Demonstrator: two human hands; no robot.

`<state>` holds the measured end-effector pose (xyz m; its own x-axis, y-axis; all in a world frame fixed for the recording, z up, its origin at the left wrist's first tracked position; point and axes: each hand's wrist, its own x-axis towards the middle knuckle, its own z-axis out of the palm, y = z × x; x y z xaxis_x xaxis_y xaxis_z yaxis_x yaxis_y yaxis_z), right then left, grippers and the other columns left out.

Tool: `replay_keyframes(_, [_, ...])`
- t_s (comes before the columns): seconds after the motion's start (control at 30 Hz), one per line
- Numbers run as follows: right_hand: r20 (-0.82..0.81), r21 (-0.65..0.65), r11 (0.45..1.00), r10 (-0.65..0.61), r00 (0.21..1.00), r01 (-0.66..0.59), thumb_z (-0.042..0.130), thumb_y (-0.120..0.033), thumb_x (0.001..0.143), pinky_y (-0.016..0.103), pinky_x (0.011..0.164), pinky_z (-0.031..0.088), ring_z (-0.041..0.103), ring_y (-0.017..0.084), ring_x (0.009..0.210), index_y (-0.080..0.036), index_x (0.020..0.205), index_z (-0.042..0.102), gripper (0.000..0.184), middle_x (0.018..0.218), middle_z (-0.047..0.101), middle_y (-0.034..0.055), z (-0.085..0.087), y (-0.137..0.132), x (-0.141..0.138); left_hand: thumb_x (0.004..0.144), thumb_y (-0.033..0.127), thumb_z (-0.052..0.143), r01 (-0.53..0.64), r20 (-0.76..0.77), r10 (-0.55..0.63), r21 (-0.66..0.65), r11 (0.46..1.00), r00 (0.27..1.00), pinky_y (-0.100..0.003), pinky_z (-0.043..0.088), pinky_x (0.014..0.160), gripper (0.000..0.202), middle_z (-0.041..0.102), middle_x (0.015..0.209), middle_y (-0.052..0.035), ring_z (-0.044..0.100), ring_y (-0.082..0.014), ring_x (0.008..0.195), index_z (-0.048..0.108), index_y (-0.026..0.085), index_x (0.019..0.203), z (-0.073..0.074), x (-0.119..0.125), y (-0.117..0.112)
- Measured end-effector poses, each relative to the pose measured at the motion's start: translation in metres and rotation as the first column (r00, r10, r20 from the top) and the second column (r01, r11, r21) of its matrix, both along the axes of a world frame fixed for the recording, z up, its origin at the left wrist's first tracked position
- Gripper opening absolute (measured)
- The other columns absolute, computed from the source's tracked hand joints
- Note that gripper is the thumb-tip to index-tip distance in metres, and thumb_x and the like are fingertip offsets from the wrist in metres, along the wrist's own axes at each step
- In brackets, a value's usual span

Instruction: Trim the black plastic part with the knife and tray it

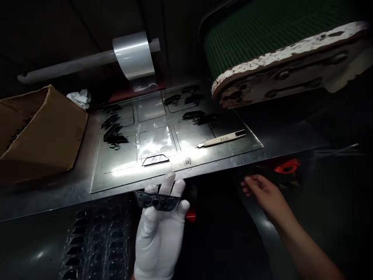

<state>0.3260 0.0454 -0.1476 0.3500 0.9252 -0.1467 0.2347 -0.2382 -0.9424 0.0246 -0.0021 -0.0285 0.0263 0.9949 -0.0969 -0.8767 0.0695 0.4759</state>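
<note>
My left hand (160,229), in a white glove, holds a small black plastic part (157,201) between thumb and fingers, in front of the bench edge. The part is long and trapezoid-shaped, with its moulded side facing me. My bare right hand (262,190) hangs to the right of the bench edge, fingers curled in towards the thumb; whether anything small is in them cannot be seen. On the glossy mat (122,171) lie a pale craft knife (221,139) marked A06 and a thin trapezoid piece (155,160) with a black outline.
Several black parts (194,115) lie on the mat. A cardboard box (43,128) stands left, beside crumpled white material (80,98). Behind is a film roll (134,56) on a bar. A green-belted machine (262,42) overhangs the right. Clear trays (96,245) with black parts sit below left.
</note>
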Motion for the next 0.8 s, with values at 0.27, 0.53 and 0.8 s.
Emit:
replay_keyframes(0.27, [0.286,0.347,0.66,0.602,0.746,-0.666,0.066,-0.022,0.096,0.021,0.069,0.051,0.063,0.011,0.081,-0.025,0.112,0.069,0.016,0.097,0.066,0.0008,0.154,-0.01,-0.103,0.089,0.04,0.074,-0.037,-0.042,0.035,-0.031,0.999,0.998,-0.039,0.056,0.104,0.027,0.065,0.144,-0.0006,0.059,-0.0288,0.134,0.073,0.038,0.116,-0.003,0.006,0.005])
replay_keyframes(0.53, [0.527,0.28,0.405,0.693,0.492,-0.87,0.06,-0.02,0.099,0.026,0.066,0.045,0.057,0.012,0.076,-0.018,0.1,0.067,0.008,0.09,0.064,0.0007,0.188,0.008,-0.162,0.08,0.05,0.079,-0.064,-0.121,0.05,-0.121,0.991,0.991,-0.051,0.032,0.125,0.043,0.068,0.139,-0.0061,0.049,-0.0345,0.143,0.076,0.03,0.119,-0.003,-0.002,-0.001])
replay_keyframes(0.8, [0.475,0.157,0.437,0.753,0.456,-0.885,0.053,-0.022,0.102,0.024,0.072,0.044,0.057,0.01,0.08,-0.023,0.099,0.058,0.006,0.092,0.062,-0.0026,0.181,0.021,-0.161,0.087,0.054,0.07,-0.175,-0.361,0.13,-0.095,0.98,0.923,-0.038,0.057,0.099,0.045,0.075,0.12,-0.0066,0.07,-0.026,0.111,0.071,0.031,0.125,-0.013,-0.011,0.0])
